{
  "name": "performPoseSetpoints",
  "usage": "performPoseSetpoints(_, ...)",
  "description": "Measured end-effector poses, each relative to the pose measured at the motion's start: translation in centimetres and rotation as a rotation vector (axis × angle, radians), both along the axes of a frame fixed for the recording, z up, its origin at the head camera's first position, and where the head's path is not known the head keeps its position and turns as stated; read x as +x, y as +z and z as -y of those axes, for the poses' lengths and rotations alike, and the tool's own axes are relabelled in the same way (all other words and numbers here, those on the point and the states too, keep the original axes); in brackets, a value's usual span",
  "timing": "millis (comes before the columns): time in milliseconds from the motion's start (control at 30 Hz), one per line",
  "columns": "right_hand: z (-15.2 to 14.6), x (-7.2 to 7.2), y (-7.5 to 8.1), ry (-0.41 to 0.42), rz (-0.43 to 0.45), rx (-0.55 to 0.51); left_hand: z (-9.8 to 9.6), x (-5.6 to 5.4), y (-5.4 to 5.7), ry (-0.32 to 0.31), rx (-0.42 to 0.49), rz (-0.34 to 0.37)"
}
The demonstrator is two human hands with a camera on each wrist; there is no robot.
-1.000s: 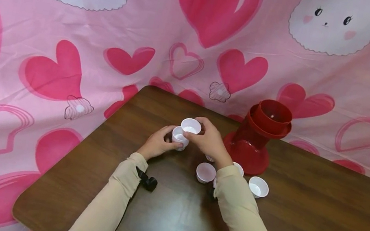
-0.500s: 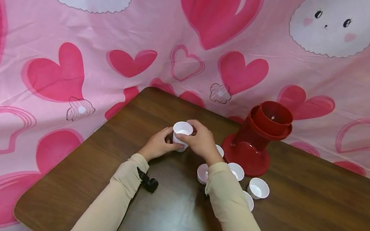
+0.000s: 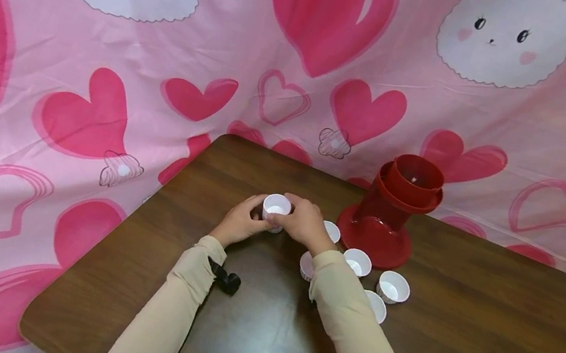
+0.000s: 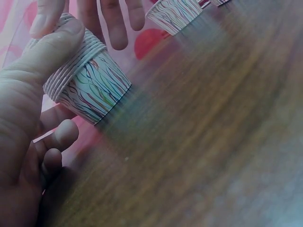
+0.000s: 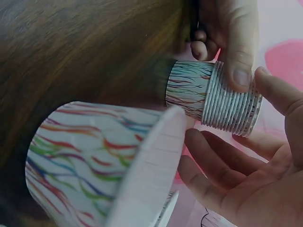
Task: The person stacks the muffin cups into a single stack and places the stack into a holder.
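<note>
A nested stack of white paper cups [image 3: 276, 206] with wavy coloured stripes stands upright near the table's far left part. My left hand [image 3: 238, 222] grips its side, the thumb [image 4: 59, 45] lying across the layered rims. From the other side my right hand [image 3: 305, 224] pinches the stack's top rim, its thumb and fingers spread about the uppermost cup. In the right wrist view the stack [image 5: 189, 90] shows many tight rims at its upper end. A single striped paper cup [image 5: 90, 156] looms close to that camera.
Several loose paper cups [image 3: 393, 288] stand right of the hands, some partly hidden by the right sleeve [image 3: 344, 313]. Behind them rises a red plastic stand [image 3: 382, 228] with a round base and cup-shaped top. A pink heart-print cloth [image 3: 220, 14] hangs behind the wooden table [image 3: 489, 326].
My right hand has brought a single cup over the stack, set it into the top, and lowered with it. The left hand has stayed around the stack.
</note>
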State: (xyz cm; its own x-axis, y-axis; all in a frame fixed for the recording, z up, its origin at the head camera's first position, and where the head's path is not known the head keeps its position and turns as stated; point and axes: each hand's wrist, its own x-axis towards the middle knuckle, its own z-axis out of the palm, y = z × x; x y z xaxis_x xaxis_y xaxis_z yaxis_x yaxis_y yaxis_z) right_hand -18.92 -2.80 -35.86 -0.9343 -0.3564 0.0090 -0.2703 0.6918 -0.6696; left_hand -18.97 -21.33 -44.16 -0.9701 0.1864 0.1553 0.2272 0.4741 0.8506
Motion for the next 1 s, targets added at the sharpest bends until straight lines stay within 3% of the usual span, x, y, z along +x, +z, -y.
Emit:
performPoseSetpoints(200, -0.7, 0.3, 0.9, -0.054, 0.043, 0.044, -0.3, 0.2, 0.1, 0.002, 0.007, 0.007)
performPoseSetpoints(533, -4.6, 1.8, 4.3, -0.092, -0.002, -0.054, -0.2, 0.2, 0.1, 0.017, 0.036, 0.012)
performPoseSetpoints(1000, -11.6, 4.9, 5.2, -0.1, -0.05, -0.093, -0.2, 0.3, 0.2, 0.021, 0.022, 0.029)
